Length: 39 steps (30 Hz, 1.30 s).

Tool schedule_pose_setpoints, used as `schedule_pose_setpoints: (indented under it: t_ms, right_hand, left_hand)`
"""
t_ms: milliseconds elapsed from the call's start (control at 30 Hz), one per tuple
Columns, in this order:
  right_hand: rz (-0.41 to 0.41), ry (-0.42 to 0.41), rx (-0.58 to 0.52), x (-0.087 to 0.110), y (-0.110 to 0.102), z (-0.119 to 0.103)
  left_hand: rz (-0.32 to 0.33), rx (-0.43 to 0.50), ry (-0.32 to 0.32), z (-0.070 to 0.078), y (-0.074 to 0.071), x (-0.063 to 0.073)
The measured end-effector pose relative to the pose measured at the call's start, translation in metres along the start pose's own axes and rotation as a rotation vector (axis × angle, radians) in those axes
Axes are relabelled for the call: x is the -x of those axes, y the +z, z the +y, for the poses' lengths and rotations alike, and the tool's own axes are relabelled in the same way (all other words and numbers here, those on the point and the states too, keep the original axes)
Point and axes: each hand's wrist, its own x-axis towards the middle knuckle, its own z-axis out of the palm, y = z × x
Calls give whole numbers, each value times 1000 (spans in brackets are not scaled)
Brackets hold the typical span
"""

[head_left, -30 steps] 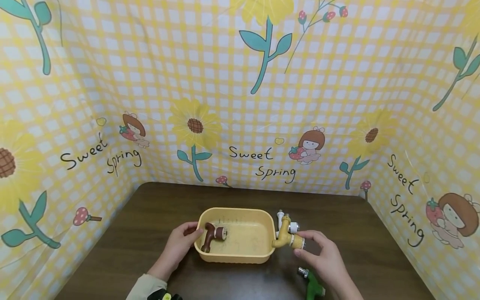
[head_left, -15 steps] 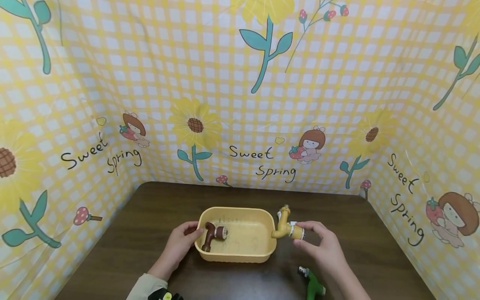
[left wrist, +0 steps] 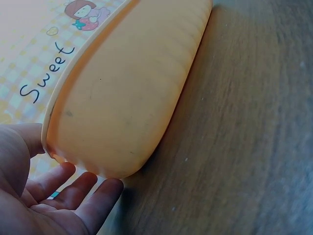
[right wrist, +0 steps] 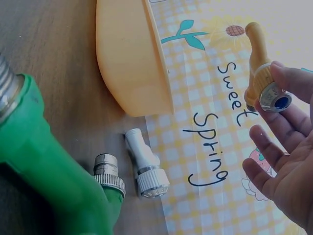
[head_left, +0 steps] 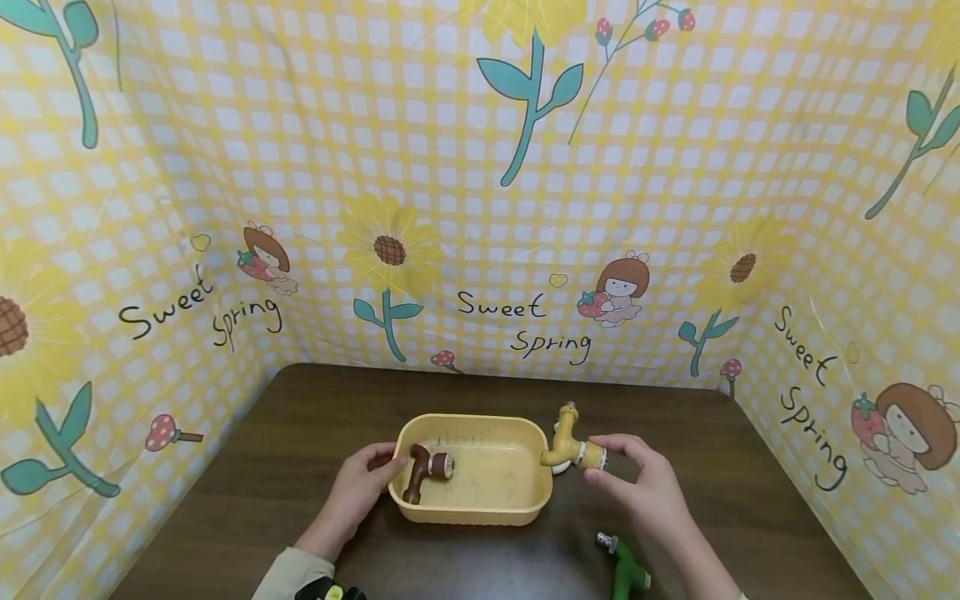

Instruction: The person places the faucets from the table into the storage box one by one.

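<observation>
My left hand (head_left: 358,493) grips the left end of a yellow plastic tub (head_left: 472,517), thumb over the rim and fingers against the outer wall. Inside the tub, at its left, lies a brown tap (head_left: 417,479). With thumb and fingers my right hand (head_left: 651,492) pinches a yellow tap (head_left: 566,435) by its ribbed knob end. That tap is raised beside the tub's right rim, its spout reaching to the rim. In the right wrist view, the other fingers of this hand are spread and touch nothing.
A green tap (head_left: 626,572) lies at the front right of the dark wooden table (head_left: 315,417). Between it and the tub's end, a white tap (right wrist: 145,159) rests on the table, mostly hidden in the head view. Checked cloth (head_left: 420,167) surrounds the table.
My right hand has lifted the yellow tap slightly and brought it a little left, toward the tub's rim. My left hand and the tub stay in place.
</observation>
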Motion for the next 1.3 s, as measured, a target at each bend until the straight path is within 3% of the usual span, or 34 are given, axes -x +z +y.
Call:
schedule_pose_setpoints:
  t_ms: [700,1300]
  right_hand:
    - [-10,-50,-16,-16,7,-11]
    - [-42,-25,-37,-26,17,-14]
  left_hand:
    - [9,20,-17,0,0,0]
    - [-4,30,-4,1,0,2]
